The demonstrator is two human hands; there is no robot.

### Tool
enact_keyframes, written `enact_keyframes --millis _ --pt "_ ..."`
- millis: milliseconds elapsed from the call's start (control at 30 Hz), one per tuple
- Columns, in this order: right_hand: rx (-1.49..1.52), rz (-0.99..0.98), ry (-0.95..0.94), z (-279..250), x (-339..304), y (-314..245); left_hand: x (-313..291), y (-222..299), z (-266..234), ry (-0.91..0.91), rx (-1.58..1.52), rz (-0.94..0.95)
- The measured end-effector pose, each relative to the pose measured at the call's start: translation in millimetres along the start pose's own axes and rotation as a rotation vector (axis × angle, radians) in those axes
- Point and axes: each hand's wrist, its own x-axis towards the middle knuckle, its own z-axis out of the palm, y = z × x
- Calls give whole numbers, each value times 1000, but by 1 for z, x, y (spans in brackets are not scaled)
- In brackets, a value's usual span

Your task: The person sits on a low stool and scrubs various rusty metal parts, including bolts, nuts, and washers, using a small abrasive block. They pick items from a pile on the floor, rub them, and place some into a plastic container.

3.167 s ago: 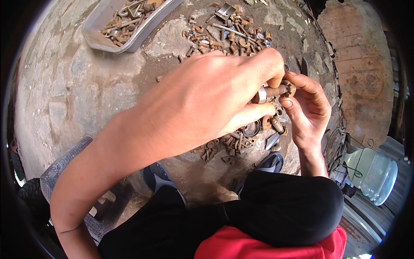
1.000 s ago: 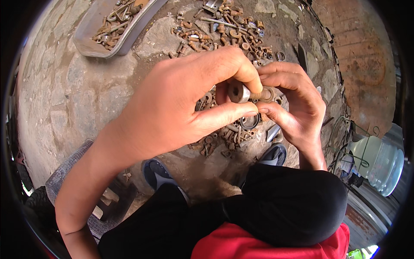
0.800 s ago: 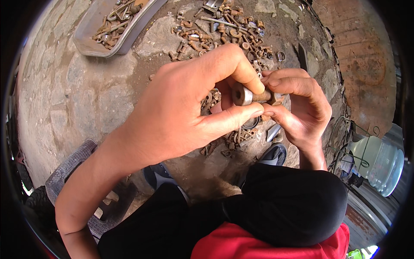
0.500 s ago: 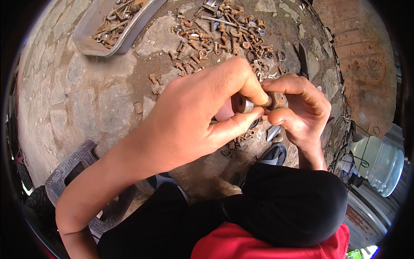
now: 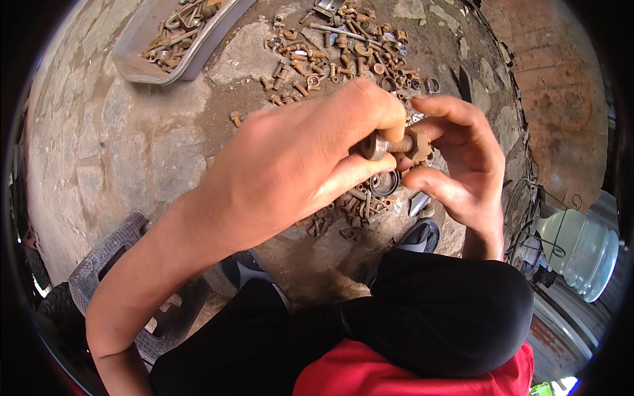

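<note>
Pinched between the thumb and fingers of my left hand (image 5: 284,162) is a rusty bolt (image 5: 398,146), lying roughly level with its round head to the left. A hex nut (image 5: 421,146) sits on the threads at its right end. My right hand (image 5: 472,158) is curved around the nut, its thumb and forefinger apart from it. Another right finger lies behind the nut, and I cannot tell whether it touches. Below the bolt, a dark ring (image 5: 384,183) lies among small metal parts on the ground.
Rusty bolts, nuts and rings (image 5: 343,49) are spread over the stone ground ahead. A grey tray (image 5: 191,66) with more hardware stands far left. A grey plastic stool (image 5: 109,251) is at left. On the right are a rusty sheet (image 5: 561,99), bent wire and a clear water jug (image 5: 581,247).
My right thumb and forefinger have parted from the nut and spread. More of the bolt's thread and the nut now shows. My left hand keeps its pinch and has shifted slightly.
</note>
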Motion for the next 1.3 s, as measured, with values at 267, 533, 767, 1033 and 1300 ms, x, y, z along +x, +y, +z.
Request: enact_keyframes --millis 267,533,767,1033,1300 --pt "-106 109 -103 -5 -3 -1 -4 -2 0 -14 39 32" --pt "-237 -65 -77 -5 2 1 -5 -3 3 -10 56 69" --pt "-251 -13 -86 -9 0 -3 -3 -3 2 -37 59 77" --pt "-202 54 -122 -10 0 1 -4 -1 5 -72 203 130" --pt "-265 17 -157 -7 1 3 -4 4 2 -148 12 -72"
